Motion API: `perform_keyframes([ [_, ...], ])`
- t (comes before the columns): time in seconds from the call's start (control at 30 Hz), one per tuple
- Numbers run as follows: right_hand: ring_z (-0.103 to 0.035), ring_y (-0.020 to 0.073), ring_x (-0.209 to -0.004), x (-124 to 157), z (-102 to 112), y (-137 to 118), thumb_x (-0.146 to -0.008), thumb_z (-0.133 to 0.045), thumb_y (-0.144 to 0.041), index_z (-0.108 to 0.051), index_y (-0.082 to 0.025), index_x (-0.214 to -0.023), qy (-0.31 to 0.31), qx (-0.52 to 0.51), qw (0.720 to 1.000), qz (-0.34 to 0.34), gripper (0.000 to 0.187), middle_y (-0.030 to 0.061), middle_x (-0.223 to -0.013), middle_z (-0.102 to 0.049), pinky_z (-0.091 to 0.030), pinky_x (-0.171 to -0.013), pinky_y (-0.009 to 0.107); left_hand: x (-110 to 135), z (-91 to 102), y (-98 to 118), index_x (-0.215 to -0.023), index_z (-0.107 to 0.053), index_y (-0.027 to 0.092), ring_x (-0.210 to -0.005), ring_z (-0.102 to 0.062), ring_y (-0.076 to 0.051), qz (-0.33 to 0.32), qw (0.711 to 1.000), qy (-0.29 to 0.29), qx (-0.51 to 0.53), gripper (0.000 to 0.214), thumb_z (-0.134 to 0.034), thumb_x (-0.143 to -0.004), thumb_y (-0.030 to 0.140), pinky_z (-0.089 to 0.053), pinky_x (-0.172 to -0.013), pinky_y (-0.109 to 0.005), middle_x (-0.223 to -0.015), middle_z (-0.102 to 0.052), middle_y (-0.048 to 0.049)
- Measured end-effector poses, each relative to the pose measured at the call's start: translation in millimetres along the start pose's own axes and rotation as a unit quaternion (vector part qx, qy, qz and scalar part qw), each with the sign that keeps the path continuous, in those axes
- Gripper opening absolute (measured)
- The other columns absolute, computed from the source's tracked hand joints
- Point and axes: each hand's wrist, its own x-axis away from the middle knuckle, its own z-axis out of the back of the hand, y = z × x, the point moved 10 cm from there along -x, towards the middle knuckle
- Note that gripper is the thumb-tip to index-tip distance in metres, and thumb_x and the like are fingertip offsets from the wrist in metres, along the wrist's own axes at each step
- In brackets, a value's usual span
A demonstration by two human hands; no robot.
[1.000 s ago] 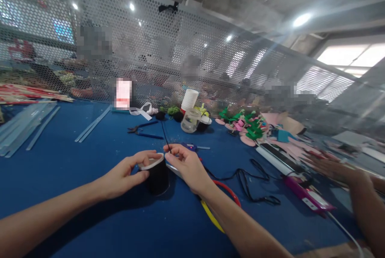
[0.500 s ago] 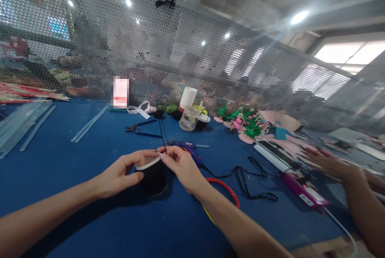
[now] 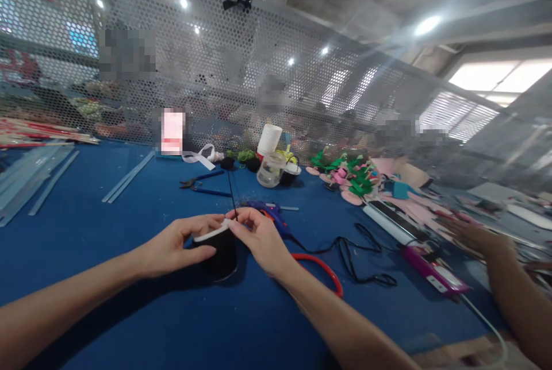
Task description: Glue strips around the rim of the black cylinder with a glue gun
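Note:
A black spool point(image 3: 218, 252) with a white rim stands on the blue table point(image 3: 107, 232). My left hand point(image 3: 176, 246) is wrapped around its left side, thumb in front and fingers over the rim. My right hand point(image 3: 259, 238) pinches a thin black thread point(image 3: 232, 192) at the spool's top edge; the thread rises straight up and away from my fingertips.
A blue glue gun point(image 3: 269, 212) with a black cord point(image 3: 353, 255) lies just behind my right hand, and a red ring point(image 3: 323, 269) beside my forearm. Blue pliers point(image 3: 202, 183), a clear jar point(image 3: 271, 170) and green and pink craft pieces point(image 3: 357, 180) sit farther back. Another person's hand point(image 3: 474, 238) reaches in at right.
My right hand has drawn slightly closer to the spool's rim with the thread. The view has shifted a little; the yellow ring under my forearm is now hidden.

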Motion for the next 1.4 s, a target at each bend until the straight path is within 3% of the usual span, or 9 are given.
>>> perform_keyframes([
  [0.23, -0.055, 0.0138, -0.073, 0.1, -2.6, -6.8, -0.073, -0.053, -0.03, -0.047, -0.018, -0.067, -0.011, 0.028, 0.999, 0.016, 0.014, 0.0051, -0.09, -0.06, -0.043, -0.064, 0.027, 0.6, 1.3, -4.6, -0.063, -0.045, 0.017, -0.123, -0.035, -0.025, 0.015, 1.0, -0.026, 0.005, 0.016, -0.053, -0.077, 0.018, -0.033, -0.097, -0.037, -0.097, -0.061, -0.0101],
  [0.33, -0.055, 0.0126, -0.067, 2.4, -3.6, -9.5, -0.073, -0.052, -0.029, -0.046, -0.019, -0.067, 0.0, 0.04, 0.999, 0.013, 0.014, 0.0046, -0.088, -0.06, -0.043, -0.059, 0.026, 0.8, 1.9, -7.8, -0.066, -0.044, 0.017, -0.119, -0.039, -0.026, 0.05, 0.999, -0.003, 0.02, 0.015, -0.053, -0.077, 0.023, -0.037, -0.093, -0.037, -0.104, -0.06, -0.0112],
  [0.47, -0.055, 0.0142, -0.075, 6.7, -7.2, -21.0, -0.074, -0.052, -0.026, -0.046, -0.019, -0.066, 0.015, 0.065, 0.997, 0.044, 0.012, 0.0043, -0.084, -0.058, -0.044, -0.063, 0.026, 0.4, 4.8, -5.7, -0.068, -0.045, 0.016, -0.112, -0.047, -0.026, 0.087, 0.995, 0.045, 0.006, 0.015, -0.052, -0.077, 0.026, -0.038, -0.091, -0.038, -0.107, -0.059, -0.0115],
  [0.63, -0.055, 0.0141, -0.075, 8.6, -11.1, -26.4, -0.074, -0.052, -0.024, -0.046, -0.02, -0.066, 0.013, 0.095, 0.994, 0.055, 0.011, 0.0033, -0.08, -0.058, -0.045, -0.066, 0.026, -0.7, 6.5, 3.0, -0.063, -0.044, 0.016, -0.103, -0.053, -0.025, 0.069, 0.996, 0.048, -0.039, 0.016, -0.048, -0.078, 0.023, -0.027, -0.098, -0.048, -0.092, -0.065, -0.0076],
  [0.73, -0.056, 0.0142, -0.074, 8.3, -10.9, -24.9, -0.074, -0.052, -0.025, -0.046, -0.02, -0.067, 0.003, 0.088, 0.995, 0.048, 0.01, 0.003, -0.081, -0.06, -0.046, -0.066, 0.027, 0.2, 7.6, 0.5, -0.063, -0.046, 0.016, -0.105, -0.052, -0.024, 0.066, 0.997, 0.044, -0.025, 0.018, -0.049, -0.078, 0.025, -0.02, -0.102, -0.046, -0.094, -0.066, -0.0069],
  [0.97, -0.055, 0.0143, -0.076, 10.6, -3.9, -33.4, -0.075, -0.052, -0.021, -0.047, -0.02, -0.068, 0.013, 0.125, 0.988, 0.085, 0.008, 0.0028, -0.081, -0.059, -0.045, -0.068, 0.028, -0.7, 5.3, -4.4, -0.069, -0.051, 0.015, -0.11, -0.048, -0.024, 0.037, 0.998, 0.042, 0.035, 0.015, -0.049, -0.08, 0.026, -0.037, -0.092, -0.036, -0.097, -0.062, -0.0083],
  [1.23, -0.052, 0.0149, -0.075, 15.0, -9.2, -38.9, -0.074, -0.053, -0.015, -0.046, -0.021, -0.066, 0.033, 0.187, 0.973, 0.133, 0.012, 0.0017, -0.078, -0.058, -0.044, -0.066, 0.028, -2.8, 3.0, 0.3, -0.068, -0.047, 0.015, -0.094, -0.054, -0.022, 0.071, 0.996, 0.042, -0.026, 0.013, -0.046, -0.077, 0.024, -0.04, -0.085, -0.036, -0.093, -0.059, -0.0079],
  [1.4, -0.055, 0.0147, -0.079, 13.4, -11.3, -44.8, -0.073, -0.055, -0.017, -0.051, -0.02, -0.069, 0.007, 0.168, 0.978, 0.124, 0.006, 0.003, -0.084, -0.06, -0.045, -0.068, 0.027, -1.4, 3.4, 0.7, -0.063, -0.045, 0.015, -0.091, -0.053, -0.021, 0.065, 0.997, 0.043, 0.006, 0.019, -0.045, -0.079, 0.027, -0.039, -0.083, -0.033, -0.092, -0.059, -0.0062],
])
